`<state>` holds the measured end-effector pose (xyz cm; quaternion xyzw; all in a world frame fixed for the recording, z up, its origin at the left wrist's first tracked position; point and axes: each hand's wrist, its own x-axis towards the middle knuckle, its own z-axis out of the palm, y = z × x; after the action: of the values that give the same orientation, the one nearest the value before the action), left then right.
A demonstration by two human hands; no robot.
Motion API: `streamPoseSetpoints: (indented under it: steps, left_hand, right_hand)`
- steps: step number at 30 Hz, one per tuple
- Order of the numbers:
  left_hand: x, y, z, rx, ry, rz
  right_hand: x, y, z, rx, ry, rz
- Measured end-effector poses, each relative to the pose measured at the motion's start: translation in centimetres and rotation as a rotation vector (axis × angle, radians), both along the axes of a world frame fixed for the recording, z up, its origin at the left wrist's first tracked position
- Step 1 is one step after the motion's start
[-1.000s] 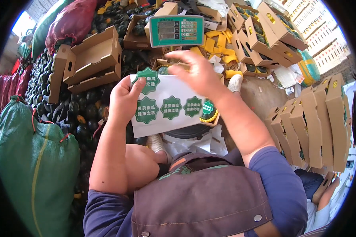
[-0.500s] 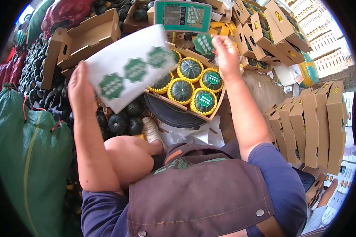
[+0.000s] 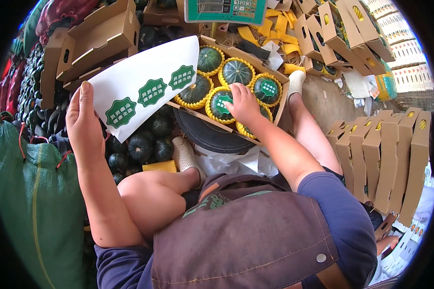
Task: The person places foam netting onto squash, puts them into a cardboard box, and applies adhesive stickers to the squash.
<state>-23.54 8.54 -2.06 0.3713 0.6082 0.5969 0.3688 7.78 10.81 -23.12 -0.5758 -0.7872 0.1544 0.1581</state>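
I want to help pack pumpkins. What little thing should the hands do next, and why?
Probably peel another green sticker off the white sheet in the left hand. The right hand presses on a netted squash in the box, and some squashes there show no sticker.

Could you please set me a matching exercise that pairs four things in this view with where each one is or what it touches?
Things:
1. left hand
2. right hand
3. green sack
4. folded cartons

Places:
A. stacked upright at the person's right
B. holding the white sticker sheet
C. at the person's left, beside the loose squashes
D. on a netted squash in the box

Pairs: 1-B, 2-D, 3-C, 4-A
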Motion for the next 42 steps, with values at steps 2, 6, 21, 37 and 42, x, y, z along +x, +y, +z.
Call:
streamPoseSetpoints:
  steps: [2,6,21,37,42]
  left_hand:
    - [0.2,0.1,0.1,0.014,-0.024,-0.007]
    - [0.6,0.4,0.0,-0.034,0.035,-0.037]
    - [2.4,1.2,-0.6,0.075,0.027,-0.143]
    - [5.2,0.3,0.6,0.061,-0.534,-0.194]
    - [5.6,0.2,0.6,-0.032,-0.539,-0.181]
  right_hand:
    - [-0.2,-1.2,0.1,0.045,0.010,0.184]
    - [-0.7,-3.0,-0.2,0.022,-0.086,0.269]
    - [-0.4,-4.8,4.1,-0.336,-0.245,0.189]
    - [1.3,-1.4,21.1,-0.035,1.096,0.019]
    - [1.2,-3.3,23.6,0.526,0.683,0.189]
